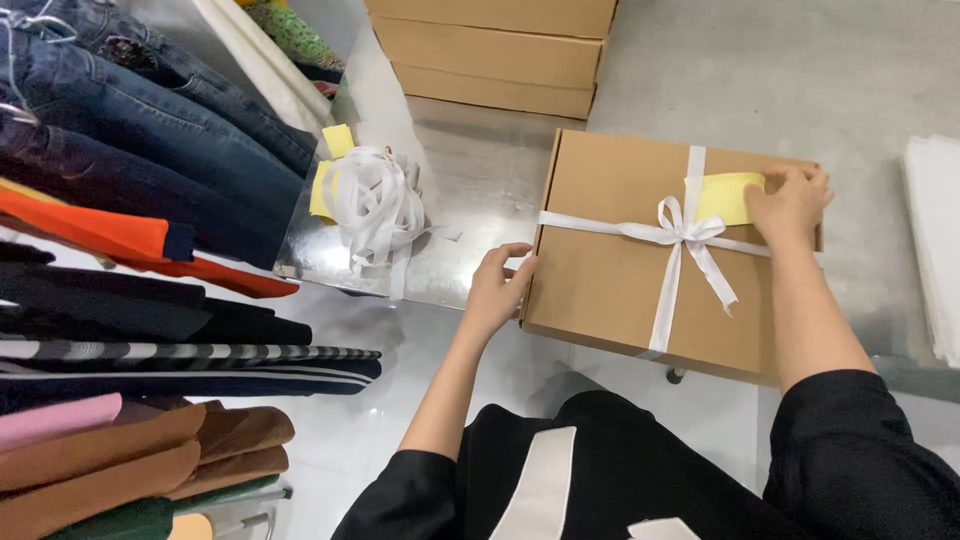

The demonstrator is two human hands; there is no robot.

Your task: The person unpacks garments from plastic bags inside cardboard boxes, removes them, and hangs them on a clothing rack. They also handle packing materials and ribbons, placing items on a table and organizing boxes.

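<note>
On the far left, folded clothes (150, 300) are lying stacked, and just right of them a loose pile of white ribbon (375, 205) is sitting on the table (480, 170). The left hand (497, 290) is resting its open grip against the near-left edge of the flat cardboard box (610, 250), bracing it without clasping. The box, tied with a white bow (680, 232), is looking light but stiff, best gripped by its edges. The right hand (790, 205) is pressing flat fingers onto a yellow note (725, 197).
</note>
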